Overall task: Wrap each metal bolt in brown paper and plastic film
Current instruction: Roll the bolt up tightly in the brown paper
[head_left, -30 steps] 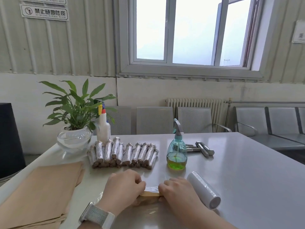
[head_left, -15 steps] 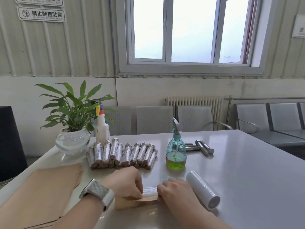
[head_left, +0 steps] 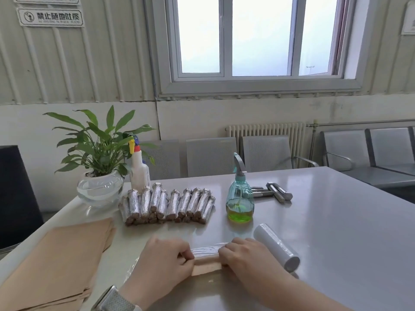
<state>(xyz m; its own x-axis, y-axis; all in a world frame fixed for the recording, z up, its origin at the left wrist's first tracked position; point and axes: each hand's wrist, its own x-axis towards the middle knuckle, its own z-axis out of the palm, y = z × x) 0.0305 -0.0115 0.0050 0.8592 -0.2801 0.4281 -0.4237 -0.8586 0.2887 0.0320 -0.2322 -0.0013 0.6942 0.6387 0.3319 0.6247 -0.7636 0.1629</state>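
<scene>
Film [head_left: 207, 247] now laps over the paper roll [head_left: 205, 264]; both hands, left [head_left: 161, 263] and right [head_left: 249, 261], grip its ends, rolling it forward on the bench [head_left: 336, 221]

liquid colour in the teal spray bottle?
Yellow-green, in the spray bottle; head view shows it best.

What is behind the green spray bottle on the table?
Behind the spray bottle lie a few bare metal bolts on the table. The bottle covers their left ends, so how many there are cannot be told.
</scene>
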